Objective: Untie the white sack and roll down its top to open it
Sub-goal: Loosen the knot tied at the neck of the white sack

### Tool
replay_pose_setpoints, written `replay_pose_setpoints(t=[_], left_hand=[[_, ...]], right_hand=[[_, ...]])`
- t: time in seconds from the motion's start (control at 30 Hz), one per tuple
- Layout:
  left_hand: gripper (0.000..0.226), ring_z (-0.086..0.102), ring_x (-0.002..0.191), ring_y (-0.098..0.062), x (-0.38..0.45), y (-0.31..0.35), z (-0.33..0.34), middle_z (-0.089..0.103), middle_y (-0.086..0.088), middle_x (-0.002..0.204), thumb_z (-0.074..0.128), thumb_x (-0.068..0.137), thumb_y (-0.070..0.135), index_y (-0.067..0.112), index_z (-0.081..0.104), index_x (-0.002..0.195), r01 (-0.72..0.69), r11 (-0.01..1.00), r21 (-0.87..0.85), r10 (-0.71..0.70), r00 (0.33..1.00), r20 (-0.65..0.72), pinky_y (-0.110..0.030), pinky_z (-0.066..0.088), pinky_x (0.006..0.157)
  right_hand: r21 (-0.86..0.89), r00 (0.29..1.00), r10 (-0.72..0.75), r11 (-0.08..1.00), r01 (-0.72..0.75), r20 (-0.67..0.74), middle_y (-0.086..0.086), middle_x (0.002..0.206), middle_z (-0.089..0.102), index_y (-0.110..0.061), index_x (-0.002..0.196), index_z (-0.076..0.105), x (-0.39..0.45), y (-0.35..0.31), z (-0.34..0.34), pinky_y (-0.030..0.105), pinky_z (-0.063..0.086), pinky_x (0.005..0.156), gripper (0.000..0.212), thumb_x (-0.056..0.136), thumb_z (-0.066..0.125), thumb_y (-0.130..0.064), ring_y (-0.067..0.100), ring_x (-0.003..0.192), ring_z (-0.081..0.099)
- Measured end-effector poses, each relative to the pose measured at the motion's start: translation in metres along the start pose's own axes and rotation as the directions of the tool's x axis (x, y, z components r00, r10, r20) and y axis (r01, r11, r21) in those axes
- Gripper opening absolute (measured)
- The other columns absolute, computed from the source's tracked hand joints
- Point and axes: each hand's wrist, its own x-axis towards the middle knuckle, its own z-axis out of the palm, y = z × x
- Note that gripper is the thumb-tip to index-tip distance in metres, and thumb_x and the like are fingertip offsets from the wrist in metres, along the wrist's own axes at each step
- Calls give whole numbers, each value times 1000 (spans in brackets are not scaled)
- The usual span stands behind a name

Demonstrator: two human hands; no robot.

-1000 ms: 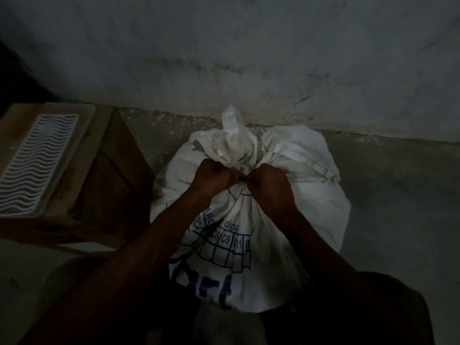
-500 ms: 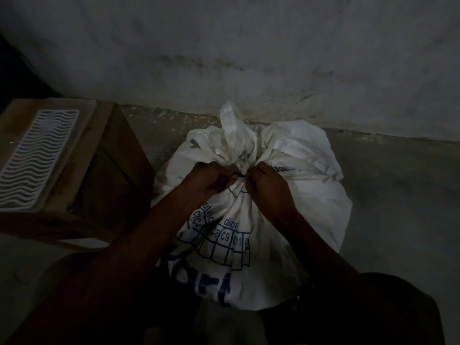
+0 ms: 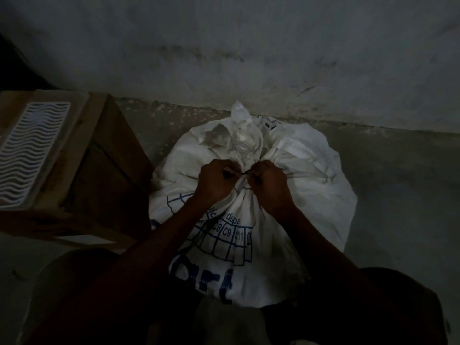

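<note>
— What's the sack like?
— A bulging white woven plastic sack with blue printed letters and a grid on its near side, standing upright on the floor close to the wall
— And its top?
— Still gathered into a crumpled bunched neck that sticks up above a thin dark tie cinched round it; the cloth fans out in pleats below the tie

Bare forearms, no sleeves, dark shorts
</note>
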Motion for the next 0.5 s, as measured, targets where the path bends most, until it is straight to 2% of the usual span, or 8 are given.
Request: replay_pose_setpoints(t=[0.07,0.13,0.2,0.3,0.4,0.5], left_hand=[[13,70,84,-11,1,-2,1,76,-2,91,78,79,17,13,78,91,-13,1000,-18,13,1000,-15,-13,52,74],[11,70,85,-11,-2,-1,6,76,-2,93,77,80,16,14,78,91,-34,999,-27,32,998,-52,-16,53,77],[10,69,84,-9,-8,4,12,76,-1,94,73,83,19,15,78,90,-42,999,-20,41,996,-75,-15,52,75],[18,68,78,-10,-15,10,16,76,-1,90,66,84,28,16,78,87,-54,998,22,56,996,-73,-24,55,70],[16,69,76,-13,-13,8,16,76,-1,87,64,85,23,15,77,85,-95,995,38,97,994,-51,-29,56,69],[27,67,68,-15,-11,3,20,74,-2,77,55,85,26,9,74,76,-119,990,71,122,992,-38,-36,56,62]], right_hand=[[1,1000,-2,1000,2,-1,11,96,64,-6,92,68,0,1,1,31,47,77,9,87,62,-11,25,88,63],[7,1000,3,1000,-3,1,11,96,65,-5,92,68,1,2,1,29,45,78,9,87,62,-11,25,88,63],[14,1000,4,1000,-4,-8,11,96,65,-5,93,68,0,3,0,26,43,78,9,86,63,-10,24,88,63],[23,1000,19,1000,-19,-6,11,96,65,-4,92,68,-3,3,1,28,45,79,10,85,64,-10,24,88,63],[27,999,36,999,-36,0,12,97,65,-3,93,67,-5,5,3,34,49,80,12,86,64,-12,26,89,63],[50,998,55,997,-54,-10,14,92,65,-1,89,65,-6,6,4,26,41,76,9,87,64,-10,27,86,63]])
